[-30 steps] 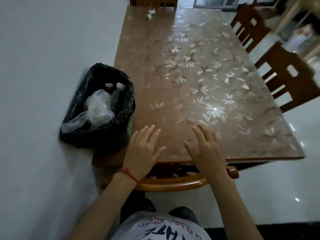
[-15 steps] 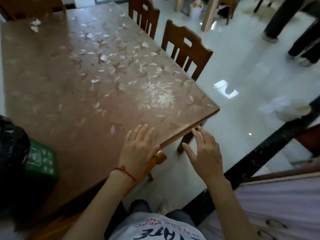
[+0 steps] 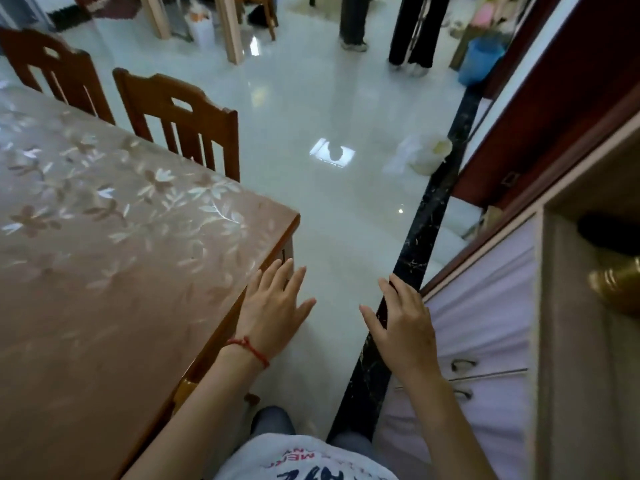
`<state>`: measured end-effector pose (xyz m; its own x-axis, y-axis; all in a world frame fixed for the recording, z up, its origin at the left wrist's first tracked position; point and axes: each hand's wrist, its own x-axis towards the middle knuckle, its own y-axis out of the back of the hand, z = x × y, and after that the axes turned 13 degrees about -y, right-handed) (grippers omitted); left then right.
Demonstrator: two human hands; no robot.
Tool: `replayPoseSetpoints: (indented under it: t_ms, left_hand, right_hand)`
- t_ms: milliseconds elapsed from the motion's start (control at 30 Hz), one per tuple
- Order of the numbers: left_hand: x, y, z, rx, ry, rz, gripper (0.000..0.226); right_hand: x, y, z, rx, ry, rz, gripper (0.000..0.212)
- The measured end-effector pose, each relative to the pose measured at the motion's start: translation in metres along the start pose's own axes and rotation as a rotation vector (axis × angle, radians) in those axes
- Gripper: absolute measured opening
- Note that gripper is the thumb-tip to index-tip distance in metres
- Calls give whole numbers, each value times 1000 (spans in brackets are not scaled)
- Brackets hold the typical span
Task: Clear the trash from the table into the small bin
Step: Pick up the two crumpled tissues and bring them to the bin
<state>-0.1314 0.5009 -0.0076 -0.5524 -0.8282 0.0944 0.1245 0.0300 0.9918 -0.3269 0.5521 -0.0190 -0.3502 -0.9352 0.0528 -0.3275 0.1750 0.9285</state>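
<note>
The brown table (image 3: 104, 271) with a flowered cover fills the left of the view; no trash shows on the part I see. The small bin is out of view. My left hand (image 3: 273, 313), a red string at its wrist, hovers with straight spread fingers over the table's right corner edge and holds nothing. Over the floor to its right, my right hand (image 3: 405, 327) is held out flat and holds nothing.
Two wooden chairs (image 3: 180, 123) stand along the table's far side. A pale cabinet (image 3: 485, 306) with drawers and a dark marble strip (image 3: 415, 237) run along the right. White glossy floor lies between. People's legs (image 3: 412, 32) and a blue bucket (image 3: 479, 62) are far ahead.
My view has swung right, away from the wall and the black-bagged bin, which left the frame. Both hands moved along from over the table's near edge to its right corner and the floor.
</note>
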Motion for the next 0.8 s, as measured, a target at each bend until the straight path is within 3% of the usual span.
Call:
replayPoseSetpoints:
  t_ms: [400, 667, 800]
  left_hand:
    - [103, -26, -4, -24, -181, -29, 54]
    - [215, -41, -36, -74, -197, -98, 56]
    - [275, -44, -55, -100, -192, -44, 55]
  right_hand:
    - [63, 0, 33, -33, -209, 20, 59]
    - [169, -5, 38, -52, -254, 29, 57]
    - [234, -8, 37, -32, -273, 20, 51]
